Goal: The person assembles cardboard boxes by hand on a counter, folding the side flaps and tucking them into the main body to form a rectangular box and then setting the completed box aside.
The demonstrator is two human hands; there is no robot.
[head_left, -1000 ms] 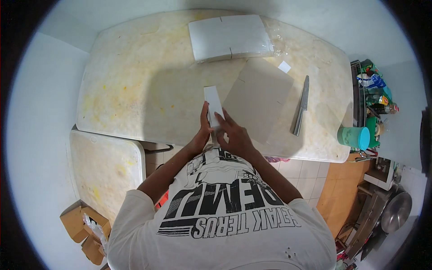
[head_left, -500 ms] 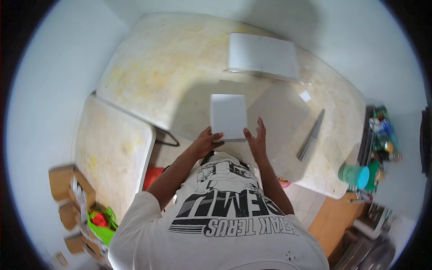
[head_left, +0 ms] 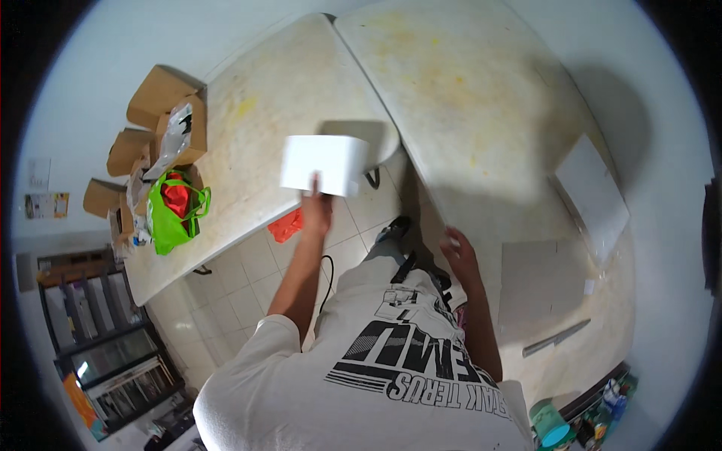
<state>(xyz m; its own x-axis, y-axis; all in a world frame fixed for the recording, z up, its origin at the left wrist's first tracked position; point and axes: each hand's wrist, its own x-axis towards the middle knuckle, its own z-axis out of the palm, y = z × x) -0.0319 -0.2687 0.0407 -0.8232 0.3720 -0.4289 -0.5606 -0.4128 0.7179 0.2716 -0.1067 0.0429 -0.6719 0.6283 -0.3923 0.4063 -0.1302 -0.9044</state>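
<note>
A plain white box [head_left: 312, 161] is in my left hand [head_left: 317, 210], which grips it from its near side with a finger or thumb up on its face. The box is held over the near edge of the left table [head_left: 278, 98], and its shadow falls on the tabletop behind it. My right hand [head_left: 460, 254] is by the near edge of the right table [head_left: 451, 120], fingers loosely bent and apart, with nothing visible in it. A grey flat sheet [head_left: 538, 282] and a knife [head_left: 556, 338] lie on the right table, beyond that hand.
A long white slab [head_left: 593, 195] lies at the right table's far edge. Opened cardboard boxes [head_left: 169, 113] and a green bag [head_left: 171, 225] stand on the left. A turquoise cup [head_left: 549, 425] is at lower right, a dark shelf [head_left: 113, 338] at lower left. A gap separates the tables.
My view and body have turned left. The white box has moved from over the right table to the left table, in my left hand. My right hand has come away from the box.
</note>
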